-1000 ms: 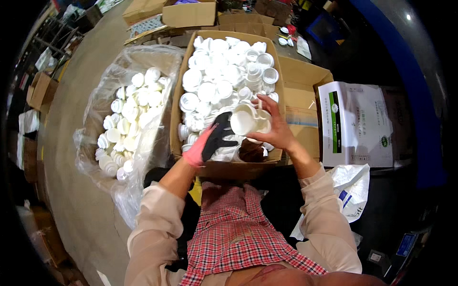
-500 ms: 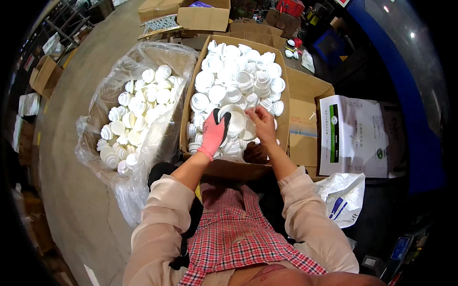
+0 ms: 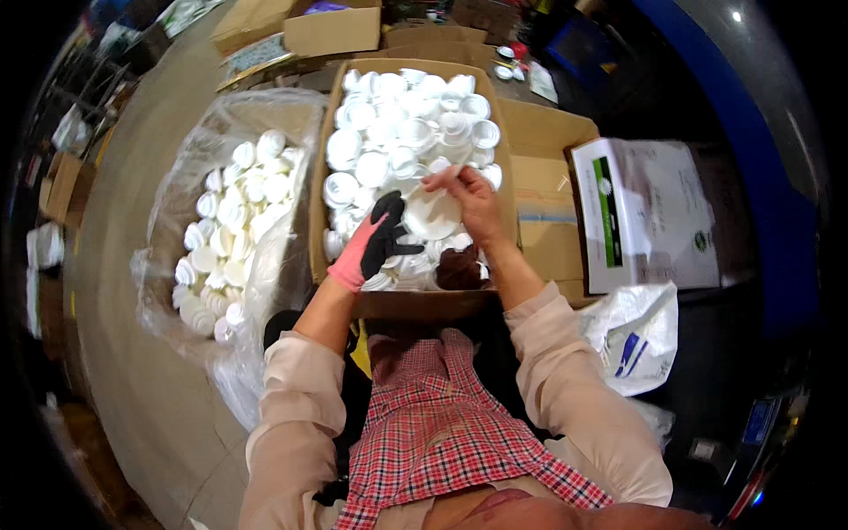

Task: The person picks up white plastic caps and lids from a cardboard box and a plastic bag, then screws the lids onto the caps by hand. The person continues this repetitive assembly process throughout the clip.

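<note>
My right hand (image 3: pixel 475 201) is bare, its fingers pinched at the upper rim of a round white plastic cap (image 3: pixel 432 215). The cap is tilted over the heap, slightly blurred. Beside its left edge is my left hand (image 3: pixel 378 240), in a pink glove with black fingers. Those fingers are spread apart; whether they touch the cap's edge I cannot tell. Below both hands, a cardboard box (image 3: pixel 320 199) holds a heap of white plastic caps (image 3: pixel 380 115). A dark brown cloth-like thing (image 3: pixel 459 268) lies at its near end, under my right wrist.
Left of the box stands a container lined with clear plastic (image 3: pixel 190 146), holding more white and cream caps (image 3: pixel 231 216). An open carton (image 3: pixel 539 168) and a white printed carton (image 3: pixel 649 216) are on the right, near a white bag (image 3: pixel 632 340). More cardboard boxes (image 3: pixel 331 31) stand behind.
My left fingers have opened away from the cap they gripped. My right hand has come onto the cap's upper rim, and the cap has tilted. The whole view has shifted slightly.
</note>
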Demonstrator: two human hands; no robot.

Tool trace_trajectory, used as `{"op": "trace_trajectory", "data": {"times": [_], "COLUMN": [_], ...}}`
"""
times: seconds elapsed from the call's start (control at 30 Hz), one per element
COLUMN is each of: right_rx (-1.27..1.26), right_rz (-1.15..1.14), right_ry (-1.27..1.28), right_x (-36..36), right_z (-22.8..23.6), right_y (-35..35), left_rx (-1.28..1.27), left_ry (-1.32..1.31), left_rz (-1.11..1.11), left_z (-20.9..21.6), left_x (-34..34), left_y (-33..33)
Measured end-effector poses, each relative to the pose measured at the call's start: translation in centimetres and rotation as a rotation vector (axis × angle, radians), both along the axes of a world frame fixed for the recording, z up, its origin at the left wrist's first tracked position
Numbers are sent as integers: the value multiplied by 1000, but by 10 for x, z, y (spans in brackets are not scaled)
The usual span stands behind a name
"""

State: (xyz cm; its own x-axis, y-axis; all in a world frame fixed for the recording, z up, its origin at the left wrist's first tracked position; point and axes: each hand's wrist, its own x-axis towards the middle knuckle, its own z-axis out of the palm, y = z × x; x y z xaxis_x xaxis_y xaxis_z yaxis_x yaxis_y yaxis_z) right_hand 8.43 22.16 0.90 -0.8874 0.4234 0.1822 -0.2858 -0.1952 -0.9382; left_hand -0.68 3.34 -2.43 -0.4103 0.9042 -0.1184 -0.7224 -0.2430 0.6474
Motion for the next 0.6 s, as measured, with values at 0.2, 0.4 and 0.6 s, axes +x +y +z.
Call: {"op": "trace_trajectory", "data": {"times": [0.2, 0.4, 0.6], "right_rx": [-463, -94, 1504], "right_rz": [-184, -972, -803], "right_ry": [-89, 130, -1452], "right_x": [41, 222, 425], "right_z": [10, 26, 65], "right_y": [-12, 115, 115], "left_rx": [-415, -671, 345], "left_ry": [950, 1249, -145], "left_rz": [182, 487, 195], "left_z": [27, -5, 42], "left_x": [43, 35, -24], "left_y": [16, -15, -35]}}
